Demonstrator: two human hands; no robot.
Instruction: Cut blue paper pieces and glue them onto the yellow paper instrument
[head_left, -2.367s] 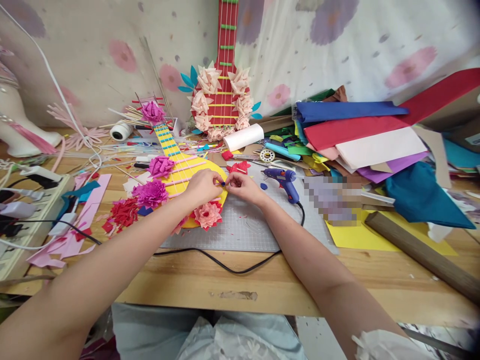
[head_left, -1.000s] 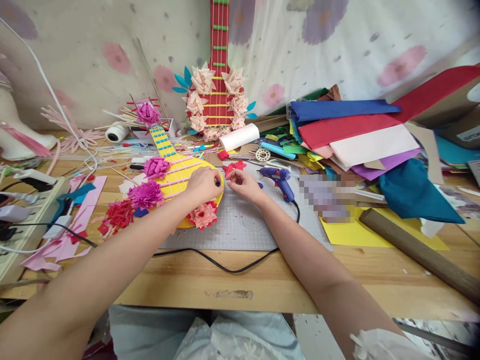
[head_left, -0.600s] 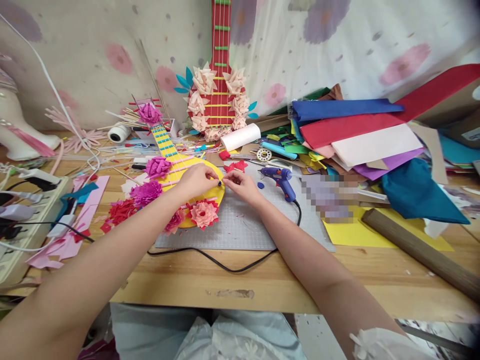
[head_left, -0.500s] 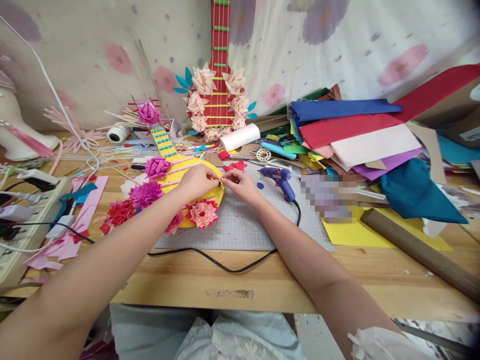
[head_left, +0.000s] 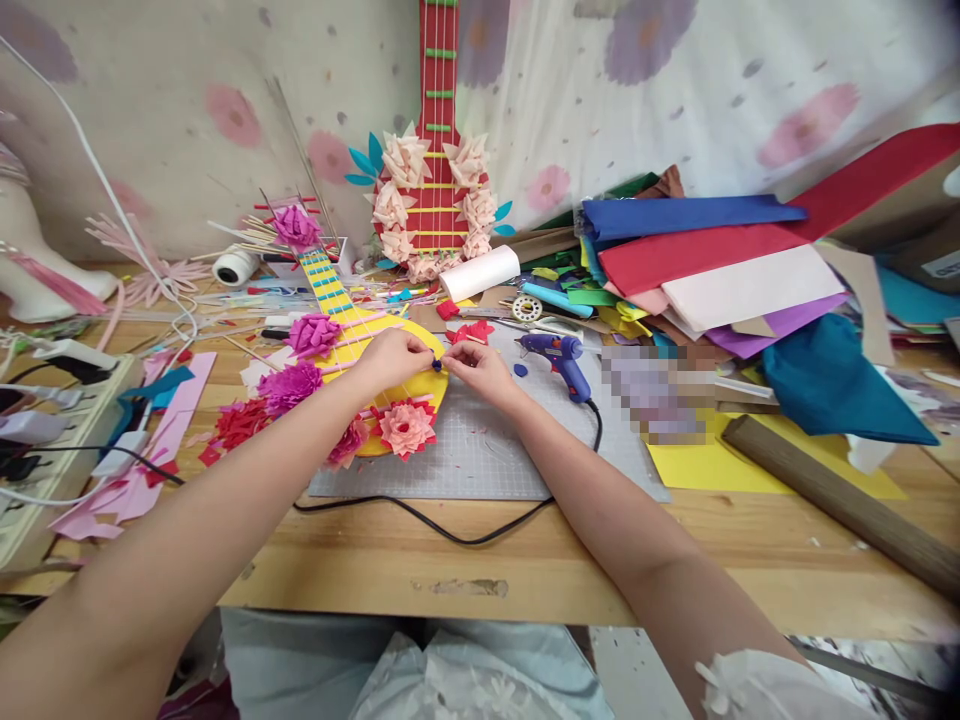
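A yellow paper guitar (head_left: pixel 352 335) lies flat on a grey cutting mat (head_left: pixel 480 455), trimmed with magenta and pink paper flowers (head_left: pixel 406 426). My left hand (head_left: pixel 393 357) rests on the guitar's round body with fingers pinched at its right edge. My right hand (head_left: pixel 480 368) meets it there, fingers also pinched. Between the two sets of fingertips sits a small dark blue piece (head_left: pixel 436 366). I cannot tell which hand grips it. A blue glue gun (head_left: pixel 561 359) lies just right of my right hand.
A red paper guitar (head_left: pixel 435 190) with cream flowers leans on the back wall. Stacked coloured sheets (head_left: pixel 720 270) fill the right side, with a brown roll (head_left: pixel 840 505) nearer me. A power strip (head_left: pixel 52 430) and cables sit left. The gun's black cord (head_left: pixel 450 525) crosses the table's wooden front.
Both hands stay pinched together at the right edge of the yellow guitar's body with only slight finger shifts. The guitar has shifted a little on the mat.
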